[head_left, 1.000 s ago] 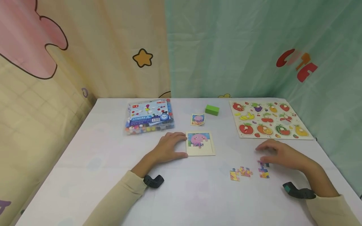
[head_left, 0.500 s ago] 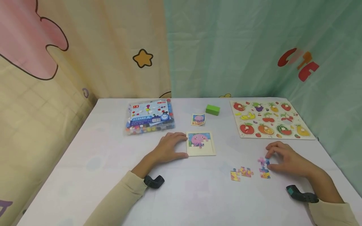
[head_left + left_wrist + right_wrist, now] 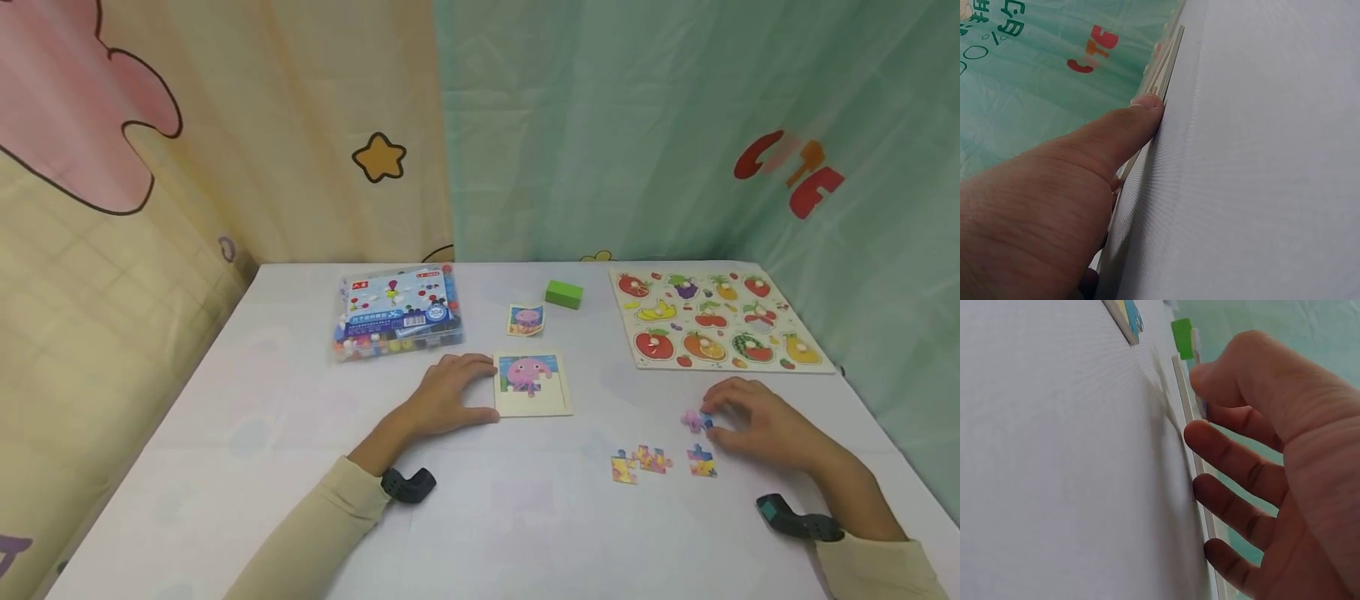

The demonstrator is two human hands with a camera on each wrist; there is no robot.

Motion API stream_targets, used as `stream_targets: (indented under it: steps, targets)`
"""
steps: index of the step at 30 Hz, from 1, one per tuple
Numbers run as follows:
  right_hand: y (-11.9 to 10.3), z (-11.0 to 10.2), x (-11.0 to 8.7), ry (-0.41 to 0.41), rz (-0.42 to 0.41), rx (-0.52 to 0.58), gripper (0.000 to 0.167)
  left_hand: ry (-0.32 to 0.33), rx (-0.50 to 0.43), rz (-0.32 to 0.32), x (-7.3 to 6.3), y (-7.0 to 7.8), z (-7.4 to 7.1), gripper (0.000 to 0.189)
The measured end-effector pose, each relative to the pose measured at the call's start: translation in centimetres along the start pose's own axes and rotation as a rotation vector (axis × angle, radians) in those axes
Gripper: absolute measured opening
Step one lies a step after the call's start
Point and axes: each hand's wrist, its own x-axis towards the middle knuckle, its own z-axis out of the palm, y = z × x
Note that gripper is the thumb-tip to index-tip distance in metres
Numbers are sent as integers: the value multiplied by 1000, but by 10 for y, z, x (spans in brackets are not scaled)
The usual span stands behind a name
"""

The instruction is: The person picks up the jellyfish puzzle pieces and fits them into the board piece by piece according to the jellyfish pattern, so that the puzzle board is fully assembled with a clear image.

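Jigsaw piece (image 3: pixel 692 421), flat, pink and blue, pinched in the right hand (image 3: pixel 765 423). The left hand (image 3: pixel 442 396), fingers relaxed, touches a square, pale wooden puzzle tray (image 3: pixel 528 406).

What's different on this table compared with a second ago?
The right hand has shifted a little to the right and now pinches a pink-and-blue piece, drawn away from the yellow-and-blue piece nearer the person.

The left hand stays against the tray; the box, card, green block and fruit board look unmoved.
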Motion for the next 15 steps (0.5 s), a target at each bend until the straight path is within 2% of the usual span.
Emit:
stream_targets:
  steps: [7,11,15]
  targets:
    - [-16,4,25,-62,-28,111,38,0,-2,-3,-2,0,1,71]
    - [-33,10,56,-99,-78,110,34,5,11,-1,-1,0,1,71]
    - [-53,22,96,-171,-85,113,28,14,-2,8,-1,0,1,71]
